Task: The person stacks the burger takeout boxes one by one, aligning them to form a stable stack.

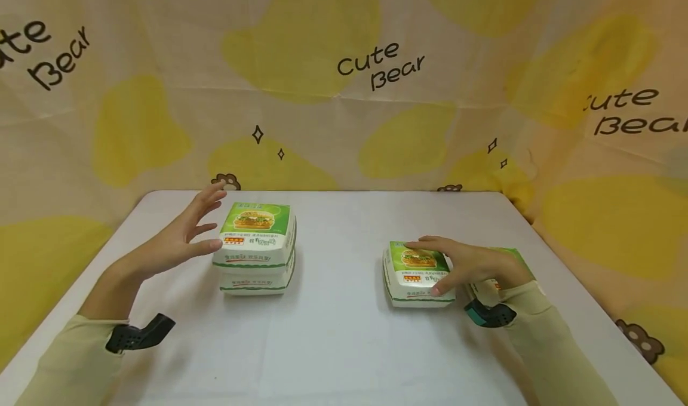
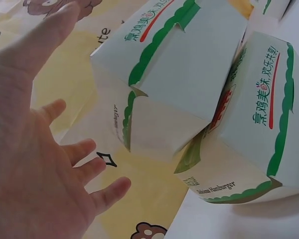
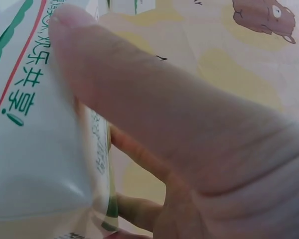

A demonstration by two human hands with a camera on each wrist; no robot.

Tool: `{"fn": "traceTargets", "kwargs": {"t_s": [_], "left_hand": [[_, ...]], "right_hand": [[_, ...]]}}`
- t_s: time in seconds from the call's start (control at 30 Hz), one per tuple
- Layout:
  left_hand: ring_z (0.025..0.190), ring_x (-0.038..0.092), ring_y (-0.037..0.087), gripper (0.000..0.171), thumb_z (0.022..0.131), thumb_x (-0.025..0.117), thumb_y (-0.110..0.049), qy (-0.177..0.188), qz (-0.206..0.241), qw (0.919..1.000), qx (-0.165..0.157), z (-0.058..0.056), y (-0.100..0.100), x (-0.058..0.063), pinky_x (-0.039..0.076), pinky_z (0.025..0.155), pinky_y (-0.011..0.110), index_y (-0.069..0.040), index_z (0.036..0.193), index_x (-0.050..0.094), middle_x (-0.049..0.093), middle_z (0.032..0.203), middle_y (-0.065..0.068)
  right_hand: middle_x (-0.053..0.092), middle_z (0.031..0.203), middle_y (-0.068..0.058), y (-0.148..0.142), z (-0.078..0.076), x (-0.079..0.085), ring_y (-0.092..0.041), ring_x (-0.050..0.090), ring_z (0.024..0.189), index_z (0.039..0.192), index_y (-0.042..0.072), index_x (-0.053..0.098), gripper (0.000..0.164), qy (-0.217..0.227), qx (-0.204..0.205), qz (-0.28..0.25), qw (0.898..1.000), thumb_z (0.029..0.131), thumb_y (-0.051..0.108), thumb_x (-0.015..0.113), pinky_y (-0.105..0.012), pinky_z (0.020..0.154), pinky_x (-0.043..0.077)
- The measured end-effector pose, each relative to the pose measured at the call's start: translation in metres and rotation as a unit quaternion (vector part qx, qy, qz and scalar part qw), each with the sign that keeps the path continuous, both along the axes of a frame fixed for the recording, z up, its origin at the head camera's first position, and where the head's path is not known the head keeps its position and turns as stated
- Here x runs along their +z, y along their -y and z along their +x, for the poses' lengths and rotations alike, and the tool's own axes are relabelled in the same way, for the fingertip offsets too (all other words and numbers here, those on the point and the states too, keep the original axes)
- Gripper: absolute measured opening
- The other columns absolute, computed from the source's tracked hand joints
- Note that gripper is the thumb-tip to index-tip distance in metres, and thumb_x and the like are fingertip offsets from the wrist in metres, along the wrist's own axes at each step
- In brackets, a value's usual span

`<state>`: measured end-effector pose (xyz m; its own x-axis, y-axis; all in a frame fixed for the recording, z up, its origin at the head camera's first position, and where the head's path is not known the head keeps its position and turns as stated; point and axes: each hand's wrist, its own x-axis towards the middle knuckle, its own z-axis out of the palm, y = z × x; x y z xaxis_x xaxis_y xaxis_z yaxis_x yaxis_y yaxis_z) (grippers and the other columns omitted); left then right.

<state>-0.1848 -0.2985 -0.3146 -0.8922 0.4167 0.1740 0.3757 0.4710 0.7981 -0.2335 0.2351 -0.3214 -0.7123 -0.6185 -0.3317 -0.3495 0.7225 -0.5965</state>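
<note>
Two white-and-green paper burger boxes stand stacked on the left: an upper box (image 1: 258, 230) on a lower box (image 1: 252, 283). My left hand (image 1: 174, 239) is beside them with fingers spread and nothing held. In the left wrist view, its fingers are apart from both boxes. On the right, my right hand (image 1: 467, 260) grips a single burger box (image 1: 400, 283) from above. Its thumb (image 3: 104, 64) presses the printed front panel, and the other fingers are at the far side. Another burger box (image 1: 484, 292) sits partly hidden behind my right hand and wrist.
A white table (image 1: 333, 346) carries all the boxes, with a wide gap between the left stack and the right pair. Behind and at the sides hangs a yellow-patterned cloth (image 1: 322, 131) printed with "Cute Bear". Dark straps (image 1: 140, 334) circle both wrists.
</note>
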Motion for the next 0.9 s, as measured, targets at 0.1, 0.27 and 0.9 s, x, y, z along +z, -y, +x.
{"fn": "traceTargets", "kwargs": {"t_s": [0.1,0.27,0.9], "left_hand": [[0.149,0.016,0.055,0.106,0.087,0.071,-0.008,0.011,0.004,0.9998,-0.014,-0.001,-0.001,-0.003,0.025,0.107,0.080,-0.040,0.162,0.002,0.003,0.170,0.013],[0.154,0.008,0.045,0.115,0.081,0.076,-0.006,0.014,0.013,0.9996,-0.021,-0.004,-0.003,-0.010,0.023,0.110,0.079,-0.041,0.162,0.002,0.001,0.172,-0.002],[0.154,0.007,0.050,0.124,0.078,0.080,-0.008,0.045,-0.001,0.9985,-0.031,-0.003,0.001,-0.015,0.021,0.109,0.081,-0.046,0.160,-0.005,0.000,0.171,0.014]], "right_hand": [[0.012,0.168,-0.023,0.001,0.000,-0.002,-0.053,0.015,0.151,0.160,0.025,0.031,0.100,0.005,-0.004,-0.006,1.000,0.077,0.035,0.087,-0.076,0.114,0.019],[0.008,0.168,-0.023,0.003,-0.001,-0.004,-0.055,0.013,0.151,0.160,0.024,0.030,0.100,0.002,0.005,-0.014,1.000,0.079,0.035,0.086,-0.077,0.113,0.018],[0.006,0.167,-0.026,0.014,-0.004,-0.012,-0.059,0.015,0.149,0.161,0.025,0.026,0.096,-0.019,0.000,-0.001,1.000,0.083,0.044,0.080,-0.081,0.109,0.022]]}}
